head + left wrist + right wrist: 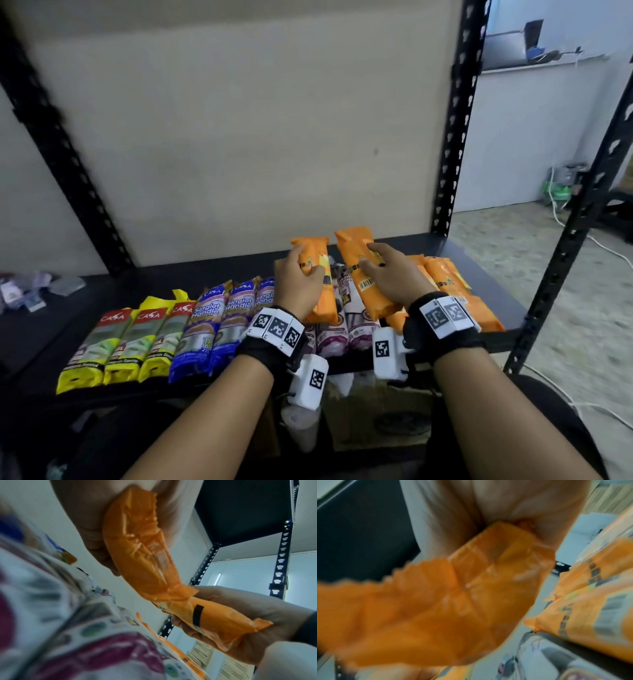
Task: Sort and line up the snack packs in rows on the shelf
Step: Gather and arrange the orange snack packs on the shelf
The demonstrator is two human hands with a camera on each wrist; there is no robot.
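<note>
Each hand holds one orange pack above the black shelf [479, 274]. My left hand [298, 277] grips an orange pack [320, 301], also seen close up as the orange pack [137, 547] in the left wrist view. My right hand [388, 274] grips a second orange pack [359, 263], blurred as the orange pack [436, 601] in the right wrist view. Both packs hover over the purple-and-white packs [346, 329]. A row lies along the front: yellow packs [116, 346] at left, then blue packs [212, 322]. More orange packs [455, 291] lie at the right.
Black perforated uprights [455, 130] frame the shelf, with a beige back panel [239, 137] behind. Small loose items [24, 291] lie at the far left. A cardboard box [376, 411] sits below the shelf's front edge. White cables [561, 219] run over the floor at right.
</note>
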